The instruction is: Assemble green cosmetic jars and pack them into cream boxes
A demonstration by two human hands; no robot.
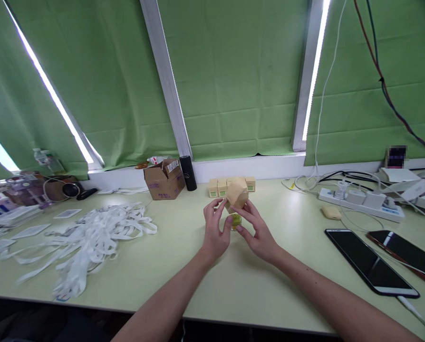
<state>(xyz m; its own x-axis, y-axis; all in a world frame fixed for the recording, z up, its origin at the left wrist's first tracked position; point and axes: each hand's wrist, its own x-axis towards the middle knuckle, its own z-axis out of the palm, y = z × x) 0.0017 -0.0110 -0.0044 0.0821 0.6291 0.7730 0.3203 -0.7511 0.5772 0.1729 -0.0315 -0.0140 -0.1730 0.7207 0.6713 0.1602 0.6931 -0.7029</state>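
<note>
A small tan kraft-paper box (237,191) is raised in front of me, with its flaps seemingly spread. My left hand (215,228) grips its left side, fingers curled and thumb pointing inward. On the right side, my right hand (258,233) pinches the same box with its fingertips. Just below the box, between both thumbs, is a small yellow-green object (236,220); I cannot tell whether it stands on the table or is touched by the thumbs. Behind my hands, several small kraft boxes (213,188) with green-marked fronts stand in a row.
White straps (101,237) lie heaped at left. An open cardboard carton (165,180) and a black cylinder (188,173) stand at the back. To the right are a power strip (362,204), cables, a tan case (331,212) and a phone (371,261) with another beside it.
</note>
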